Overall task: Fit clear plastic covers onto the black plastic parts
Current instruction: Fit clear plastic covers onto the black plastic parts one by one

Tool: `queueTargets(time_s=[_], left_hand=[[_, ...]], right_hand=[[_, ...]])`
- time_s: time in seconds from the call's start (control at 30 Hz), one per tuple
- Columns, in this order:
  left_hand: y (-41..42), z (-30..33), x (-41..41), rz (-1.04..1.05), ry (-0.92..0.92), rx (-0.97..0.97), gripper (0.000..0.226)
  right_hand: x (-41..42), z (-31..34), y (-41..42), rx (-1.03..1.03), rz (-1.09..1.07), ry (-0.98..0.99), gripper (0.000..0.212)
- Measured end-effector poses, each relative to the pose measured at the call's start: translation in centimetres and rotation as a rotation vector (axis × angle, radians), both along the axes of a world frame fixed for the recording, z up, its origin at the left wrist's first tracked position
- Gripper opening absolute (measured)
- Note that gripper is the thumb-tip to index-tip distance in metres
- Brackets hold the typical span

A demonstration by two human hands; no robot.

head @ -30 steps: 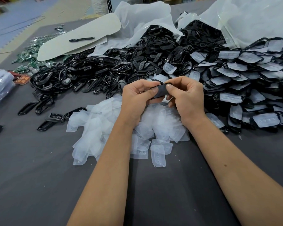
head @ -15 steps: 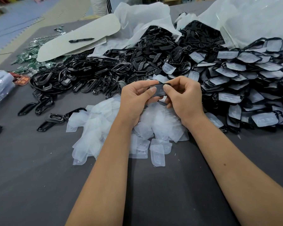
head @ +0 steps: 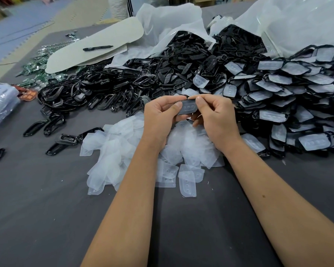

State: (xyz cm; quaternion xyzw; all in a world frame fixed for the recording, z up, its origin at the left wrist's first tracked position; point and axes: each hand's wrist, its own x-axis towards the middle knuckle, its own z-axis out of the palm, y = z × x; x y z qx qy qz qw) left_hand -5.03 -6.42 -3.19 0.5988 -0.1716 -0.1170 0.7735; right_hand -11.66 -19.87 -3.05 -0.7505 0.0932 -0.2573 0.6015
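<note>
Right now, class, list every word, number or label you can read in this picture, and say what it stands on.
None can be read.
Black pen on the grey board: pale print along the barrel, too small to read.
Orange packets at the left edge: markings blurred.
Part held in the left hand and right hand: only raised bumps, no text.

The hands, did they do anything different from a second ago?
Hardly. Both hands, left and right, still pinch the same black part with its clear cover. They lifted it slightly, so the cover's three bumps now face the camera more. Nothing was picked up or let go. The cover pile and the finished pile stayed put.
</note>
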Motion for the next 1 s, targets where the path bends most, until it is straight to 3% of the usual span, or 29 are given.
queueTargets(time_s=[0.2, 0.33, 0.47, 0.63, 0.73, 0.87, 1.0], left_hand=[[0.2, -0.03, 0.12, -0.029, 0.025, -0.003, 0.022], [0.24, 0.09, 0.16, -0.033, 0.052, -0.01, 0.022], [0.57, 0.53, 0.48, -0.022, 0.179, -0.067, 0.019], [1.0, 0.84, 0.82, 0.016, 0.321, -0.196, 0.029], [1.01, 0.92, 0.6, -0.09, 0.313, -0.201, 0.043], [0.6, 0.62, 0.29, -0.076, 0.211, -0.12, 0.015], [0.77, 0.71, 0.19, -0.065, 0.198, -0.085, 0.009]], right_hand=[[-0.01, 0.03, -0.17, -0.244, -0.159, 0.01, 0.011], [-0.4, 0.36, 0.07, -0.35, -0.188, -0.085, 0.01], [-0.32, 0.42, -0.21, -0.519, -0.081, -0.187, 0.015], [-0.05, 0.15, -0.07, -0.604, 0.058, -0.167, 0.027], [-0.01, 0.23, -0.33, -0.438, -0.025, -0.18, 0.016], [-0.05, 0.17, -0.38, -0.174, -0.026, -0.093, 0.01], [-0.04, 0.46, 0.03, 0.045, 0.087, -0.077, 0.008]])
